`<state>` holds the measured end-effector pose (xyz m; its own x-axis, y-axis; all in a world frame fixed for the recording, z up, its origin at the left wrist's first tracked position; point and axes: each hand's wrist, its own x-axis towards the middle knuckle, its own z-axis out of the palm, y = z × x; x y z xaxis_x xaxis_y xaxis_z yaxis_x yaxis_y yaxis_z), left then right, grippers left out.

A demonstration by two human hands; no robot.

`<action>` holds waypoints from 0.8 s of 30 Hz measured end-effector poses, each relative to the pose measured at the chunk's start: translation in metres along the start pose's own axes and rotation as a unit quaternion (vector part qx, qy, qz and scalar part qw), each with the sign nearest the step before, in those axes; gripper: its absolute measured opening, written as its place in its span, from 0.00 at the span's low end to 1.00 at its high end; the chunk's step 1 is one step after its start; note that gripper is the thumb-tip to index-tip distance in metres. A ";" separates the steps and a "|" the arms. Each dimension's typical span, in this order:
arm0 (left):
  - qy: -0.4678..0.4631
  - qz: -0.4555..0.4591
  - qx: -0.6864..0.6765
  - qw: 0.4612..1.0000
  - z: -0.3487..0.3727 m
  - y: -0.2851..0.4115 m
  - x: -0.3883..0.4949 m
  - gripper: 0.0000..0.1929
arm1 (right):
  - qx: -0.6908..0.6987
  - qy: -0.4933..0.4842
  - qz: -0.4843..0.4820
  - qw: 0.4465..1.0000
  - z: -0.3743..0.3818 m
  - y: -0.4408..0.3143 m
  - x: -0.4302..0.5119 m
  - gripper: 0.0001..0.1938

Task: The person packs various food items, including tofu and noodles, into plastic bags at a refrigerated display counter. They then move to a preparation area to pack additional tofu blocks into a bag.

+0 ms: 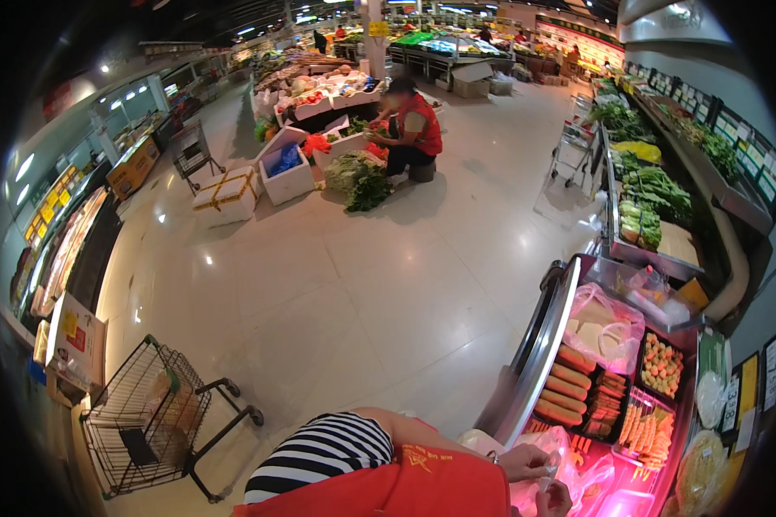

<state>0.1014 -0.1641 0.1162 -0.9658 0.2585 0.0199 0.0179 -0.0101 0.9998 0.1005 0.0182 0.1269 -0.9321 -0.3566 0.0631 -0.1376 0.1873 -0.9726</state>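
Observation:
Over the near edge of a pink-lit display case (549,362), my left hand (524,463) pinches a small piece of clear plastic (546,479). Just below it, my right hand (554,499) has its fingers closed on the same plastic. The two hands nearly meet. Pink translucent plastic bags (556,446) lie under and beside them. Farther along the case are large sausages (564,388), a black tray of reddish-brown pieces (604,404), skewered food (646,439), a black tray of small round pieces (661,363) and a bag of pale slabs (601,326).
A wire shopping cart (149,420) stands at lower left. Ahead, a person in a red vest (420,129) sits low beside leafy vegetables (362,178) and white foam boxes (226,194). Vegetable shelves (653,194) line the right side; another cart (572,145) stands next to them.

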 end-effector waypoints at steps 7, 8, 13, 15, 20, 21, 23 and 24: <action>0.166 0.088 0.108 0.976 -0.021 0.009 0.004 0.09 | 0.099 -0.029 0.055 0.993 0.010 -0.004 -0.004 0.05; 0.164 -0.038 0.090 0.982 -0.026 0.008 0.005 0.07 | 0.156 -0.034 0.021 0.987 0.011 -0.002 -0.005 0.05; 0.150 -0.220 -0.344 0.901 -0.045 0.006 0.015 0.07 | 0.463 0.100 -0.102 0.875 0.018 0.009 -0.006 0.13; 0.086 -0.186 -0.349 0.914 -0.042 0.011 0.015 0.06 | 0.467 0.137 -0.075 0.871 0.020 0.009 -0.005 0.12; -0.112 0.000 0.019 0.994 -0.028 0.027 0.004 0.18 | 0.440 0.249 -0.037 0.862 0.026 -0.005 0.007 0.07; -0.140 0.044 0.119 0.982 -0.026 0.027 -0.001 0.20 | 0.414 0.282 -0.023 0.865 0.027 -0.008 0.009 0.06; -0.143 0.017 0.120 0.982 -0.019 0.023 -0.007 0.20 | 0.343 0.288 -0.037 0.894 0.027 -0.009 0.013 0.06; -0.145 -0.034 0.102 0.984 -0.018 0.019 -0.008 0.20 | 0.291 0.297 -0.043 0.909 0.026 -0.007 0.014 0.06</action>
<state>0.1052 -0.1839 0.1351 -0.8530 0.5163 -0.0764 0.0358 0.2040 0.9783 0.0970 -0.0115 0.1288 -0.9665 0.2419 0.0864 -0.1793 -0.3949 -0.9011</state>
